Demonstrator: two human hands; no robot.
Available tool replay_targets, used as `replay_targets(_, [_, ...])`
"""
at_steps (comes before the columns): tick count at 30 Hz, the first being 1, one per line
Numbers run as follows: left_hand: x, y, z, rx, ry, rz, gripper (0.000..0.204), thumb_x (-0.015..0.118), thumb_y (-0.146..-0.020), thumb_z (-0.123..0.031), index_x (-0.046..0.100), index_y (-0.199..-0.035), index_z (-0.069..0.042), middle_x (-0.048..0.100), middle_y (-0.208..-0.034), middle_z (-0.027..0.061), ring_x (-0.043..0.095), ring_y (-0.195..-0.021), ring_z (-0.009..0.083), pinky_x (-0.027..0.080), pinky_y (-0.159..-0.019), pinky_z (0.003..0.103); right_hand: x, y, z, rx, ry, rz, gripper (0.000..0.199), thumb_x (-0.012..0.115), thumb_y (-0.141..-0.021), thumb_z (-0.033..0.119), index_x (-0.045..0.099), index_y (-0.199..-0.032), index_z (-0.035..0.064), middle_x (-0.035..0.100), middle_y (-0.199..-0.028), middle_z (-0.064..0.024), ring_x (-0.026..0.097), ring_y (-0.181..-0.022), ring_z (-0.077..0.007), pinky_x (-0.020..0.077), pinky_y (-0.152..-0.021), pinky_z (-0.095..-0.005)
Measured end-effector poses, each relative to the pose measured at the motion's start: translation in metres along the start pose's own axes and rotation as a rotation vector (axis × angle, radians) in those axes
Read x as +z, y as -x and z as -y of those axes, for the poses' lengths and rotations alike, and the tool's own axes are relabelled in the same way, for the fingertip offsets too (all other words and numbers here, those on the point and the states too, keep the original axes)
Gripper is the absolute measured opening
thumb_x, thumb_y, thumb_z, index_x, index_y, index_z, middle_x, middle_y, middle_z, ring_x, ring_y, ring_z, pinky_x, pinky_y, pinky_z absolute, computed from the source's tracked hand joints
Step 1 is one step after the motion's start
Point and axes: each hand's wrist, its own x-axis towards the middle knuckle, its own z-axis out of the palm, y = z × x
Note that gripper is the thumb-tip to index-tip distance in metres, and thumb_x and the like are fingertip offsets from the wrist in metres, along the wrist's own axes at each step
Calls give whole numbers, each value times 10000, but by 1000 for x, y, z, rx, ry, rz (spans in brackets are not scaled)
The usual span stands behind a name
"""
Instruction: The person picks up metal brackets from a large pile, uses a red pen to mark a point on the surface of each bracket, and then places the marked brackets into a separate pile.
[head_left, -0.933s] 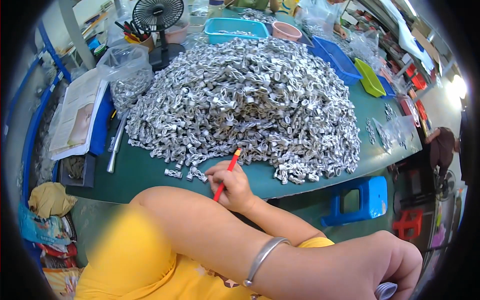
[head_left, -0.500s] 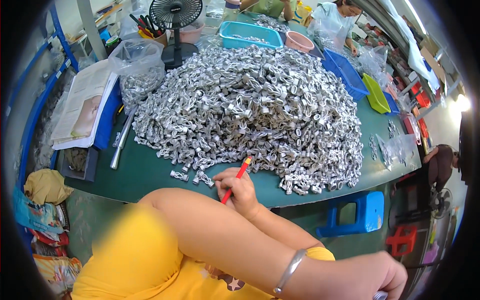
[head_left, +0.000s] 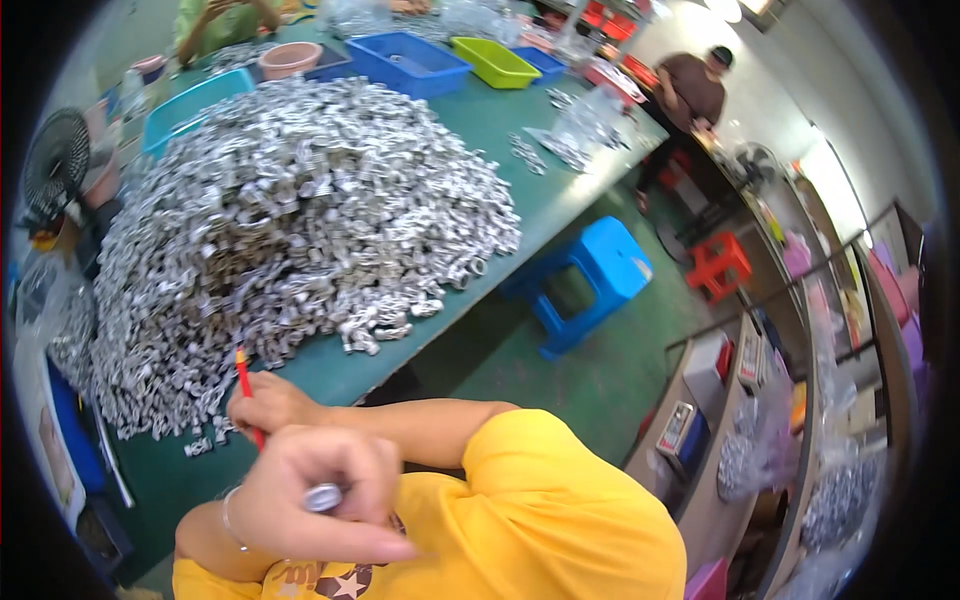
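Observation:
A large heap of small silvery metal loop-shaped parts covers much of the green table. At the heap's near edge my right hand is closed around a slim red tool with a yellow end; its kind is unclear. My left hand, with a bangle at the wrist, is in front of my chest, nearer than the right hand. Its fingers are curled around a small silvery metal piece, mostly hidden in the grip. A few loose parts lie beside my right hand.
Behind the heap stand a turquoise basket, a pink bowl, a blue tray and a green tray. A fan is at left. A blue stool stands beside the table; another person is beyond.
The view has swung right. My left hand has come from far right back in front of my chest, still gripping a metal piece. My right hand keeps the red tool by the heap.

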Motion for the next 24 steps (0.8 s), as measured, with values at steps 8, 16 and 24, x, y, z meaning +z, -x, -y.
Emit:
replay_targets(8, [-47,60,4,237,115,-403,300,780,-606,48,494,-687,4,492,-615,91,428,-441,125,281,-378,248,-115,44,55,171,260,-233,140,622,-790,36,483,-769,46,581,-730,-99,588,-634,-235,485,-567,-310])
replay_targets(16, [-70,74,10,140,81,-564,371,757,-737,-120,391,-764,-67,381,-629,2,306,-448,56,227,-380,192,-215,270,176,2056,110,-1057,148,495,-926,260,474,-943,114,589,-709,-34,568,-595,-128,436,-504,-264])
replay_targets(24, [-76,63,2,-3,15,-469,316,680,-815,-129,369,-794,-80,369,-668,-2,315,-481,52,260,-417,177,-70,330,294,2398,-870,-1693,604,545,-813,561,531,-1209,106,532,-1271,-90,482,-1172,-281,350,-992,-447])
